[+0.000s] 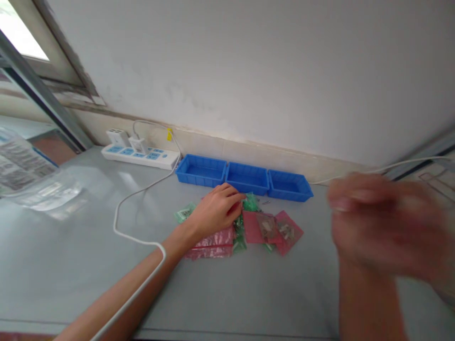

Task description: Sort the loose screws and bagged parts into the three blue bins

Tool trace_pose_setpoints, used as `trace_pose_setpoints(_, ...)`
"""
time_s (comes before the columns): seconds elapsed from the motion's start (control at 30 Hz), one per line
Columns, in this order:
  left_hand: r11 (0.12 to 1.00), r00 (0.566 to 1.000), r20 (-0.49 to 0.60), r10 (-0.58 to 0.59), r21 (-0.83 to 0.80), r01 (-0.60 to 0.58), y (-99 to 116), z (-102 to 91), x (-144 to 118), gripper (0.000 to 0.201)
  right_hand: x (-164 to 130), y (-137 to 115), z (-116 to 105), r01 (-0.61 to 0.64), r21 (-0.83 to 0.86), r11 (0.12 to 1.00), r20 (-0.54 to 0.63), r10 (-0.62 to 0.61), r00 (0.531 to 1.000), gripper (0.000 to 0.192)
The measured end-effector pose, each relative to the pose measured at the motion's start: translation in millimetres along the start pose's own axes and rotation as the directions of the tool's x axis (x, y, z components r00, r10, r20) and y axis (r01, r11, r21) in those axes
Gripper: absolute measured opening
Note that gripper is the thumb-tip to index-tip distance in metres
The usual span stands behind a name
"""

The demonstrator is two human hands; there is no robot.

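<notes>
My left hand (216,208) lies palm down on a heap of small plastic bags on the grey table (71,246), its fingertips at a green bag (250,202). Pink bags (213,241) lie under and beside the wrist. More pink bags (273,228) with small metal parts inside lie just right of the hand. Another green bag (185,212) peeks out at the left. My right hand (377,222) is raised close to the camera at the right and heavily blurred; I cannot tell whether it holds anything.
Three blue plastic trays (245,179) stand in a row against the wall behind the bags. A white power strip (140,155) with plugs lies at the back left; its white cable (142,241) loops over my left forearm. Clear plastic bags (31,180) lie at far left.
</notes>
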State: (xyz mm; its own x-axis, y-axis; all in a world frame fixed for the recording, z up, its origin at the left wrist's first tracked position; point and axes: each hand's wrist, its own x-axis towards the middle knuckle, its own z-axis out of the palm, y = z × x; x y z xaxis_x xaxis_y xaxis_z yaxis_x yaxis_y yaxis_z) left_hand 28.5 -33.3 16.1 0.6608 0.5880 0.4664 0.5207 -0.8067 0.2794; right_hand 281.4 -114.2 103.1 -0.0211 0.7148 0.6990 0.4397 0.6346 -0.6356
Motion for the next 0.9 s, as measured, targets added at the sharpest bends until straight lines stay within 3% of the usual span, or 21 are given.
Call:
trace_pose_setpoints(0.1, 1.0, 1.0, 0.008, 0.016, 0.014, -0.016, 0.1, 2.2, -1.1, 0.025, -0.1, 23.9, 27.1, -0.079, -0.026, 0.997, 0.238, 0.083, 0.968, 0.028)
trace_pose_setpoints(0.13, 1.0, 1.0, 0.008, 0.02, 0.016, -0.02, 0.4, 2.9, -1.5, 0.025, -1.9, 32.2, 34.7, -0.135, -0.095, 0.986, 0.357, 0.16, 0.92, 0.027)
trace_pose_setpoints(0.2, 0.999, 1.0, 0.001, 0.029, 0.016, -0.029, 1.7, 4.3, -2.0, 0.024, -8.2, 46.6, 43.9, -0.166, -0.254, 0.953, 0.468, 0.272, 0.841, 0.029)
trace_pose_setpoints(0.33, 0.999, 0.999, -0.013, 0.04, 0.011, -0.04, 6.9, 7.8, -1.7, 0.024, -23.2, 65.2, 40.1, -0.198, -0.379, 0.904, 0.505, 0.381, 0.774, 0.035)
trace_pose_setpoints(0.47, 0.999, 0.999, -0.004, 0.038, 0.02, -0.038, 13.2, 13.6, -0.6, 0.023, -30.2, 78.6, 29.6, -0.255, -0.366, 0.895, 0.569, 0.432, 0.7, 0.06)
trace_pose_setpoints(0.6, 0.999, 0.999, -0.006, 0.039, 0.028, -0.039, 17.2, 17.8, 0.4, 0.026, -30.7, 88.8, 29.8, -0.303, -0.294, 0.906, 0.576, 0.421, 0.701, 0.044)
trace_pose_setpoints(0.67, 1.0, 0.999, -0.029, 0.018, 0.009, -0.017, 19.0, 17.5, 1.1, 0.029, -29.9, 91.2, 31.8, -0.354, -0.224, 0.908, 0.549, 0.418, 0.724, 0.035)
trace_pose_setpoints(0.8, 0.994, 0.992, -0.102, -0.079, -0.087, 0.07, 23.2, 14.2, 3.5, 0.032, -27.3, 92.4, 35.6, -0.465, -0.022, 0.885, 0.409, 0.432, 0.804, 0.035)
trace_pose_setpoints(0.9, 0.965, 0.974, -0.14, -0.178, -0.218, 0.145, 27.3, 12.5, 5.8, 0.025, -26.3, 92.4, 39.5, -0.53, 0.134, 0.837, 0.284, 0.48, 0.83, 0.042)
